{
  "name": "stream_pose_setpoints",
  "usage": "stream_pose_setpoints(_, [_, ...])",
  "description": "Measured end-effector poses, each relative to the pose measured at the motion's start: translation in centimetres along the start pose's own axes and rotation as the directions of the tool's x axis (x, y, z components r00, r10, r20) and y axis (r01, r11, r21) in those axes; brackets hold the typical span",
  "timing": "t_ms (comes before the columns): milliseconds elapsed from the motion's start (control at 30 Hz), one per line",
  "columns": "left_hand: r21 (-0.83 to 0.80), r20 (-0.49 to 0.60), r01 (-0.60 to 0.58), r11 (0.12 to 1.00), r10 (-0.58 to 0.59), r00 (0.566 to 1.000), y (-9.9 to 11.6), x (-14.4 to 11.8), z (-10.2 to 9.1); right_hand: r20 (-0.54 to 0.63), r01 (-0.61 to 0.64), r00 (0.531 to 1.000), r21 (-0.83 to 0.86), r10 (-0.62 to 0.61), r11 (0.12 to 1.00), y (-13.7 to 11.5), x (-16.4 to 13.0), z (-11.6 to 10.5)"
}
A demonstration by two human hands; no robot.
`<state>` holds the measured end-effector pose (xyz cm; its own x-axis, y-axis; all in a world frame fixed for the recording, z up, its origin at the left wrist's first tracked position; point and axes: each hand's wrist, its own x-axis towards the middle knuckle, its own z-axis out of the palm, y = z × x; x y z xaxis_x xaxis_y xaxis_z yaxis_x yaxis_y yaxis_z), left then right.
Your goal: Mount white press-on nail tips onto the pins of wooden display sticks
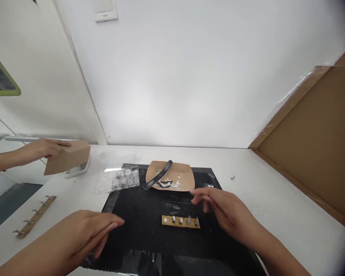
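Left hand point(87, 232) at the black mat's point(138, 234) left edge, right hand point(225, 207) across its right: fingers drawn together, whether pinching anything I can't tell. Between them lies the pegged strip point(181, 224); steadying one end should stop it sliding.

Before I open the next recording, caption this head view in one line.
The wearer's left hand and right hand flank a narrow golden-brown pegged bar lying on a black rectangular mat.

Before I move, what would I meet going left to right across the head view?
Brown strip with silvery pegs → wearer's left hand → golden-brown strip between the hands → wearer's right hand → large cardboard panel.
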<state>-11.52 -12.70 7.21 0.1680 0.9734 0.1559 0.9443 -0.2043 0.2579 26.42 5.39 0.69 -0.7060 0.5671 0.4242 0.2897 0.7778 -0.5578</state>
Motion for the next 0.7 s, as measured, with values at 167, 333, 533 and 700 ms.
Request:
stream_pose_setpoints(167, [-0.198,0.174,-0.336,0.921,0.37,0.913,4.3,9.0,0.8,0.0,-0.06,0.998,-0.004,0.06,0.998,-0.3,0.3,-0.6])
stream_pose_setpoints(333, [-0.132,0.069,-0.523,0.842,0.534,0.843,5.1,13.2,5.5,0.06,-0.101,0.993,-0.06,0.105,0.993,-1.2,0.6,-0.9])
stream_pose_setpoints(533, [-0.17,0.025,-0.546,0.82,0.558,0.83,4.8,12.2,10.6,0.097,0.029,0.995,-0.107,-0.019,0.994,-1.2,0.6,-0.6])
stream_pose_setpoints(700, [-0.18,0.042,-0.552,0.814,0.567,0.823,4.4,12.3,11.5,0.104,0.032,0.994,-0.105,-0.021,0.994,-1.2,0.7,-0.6])
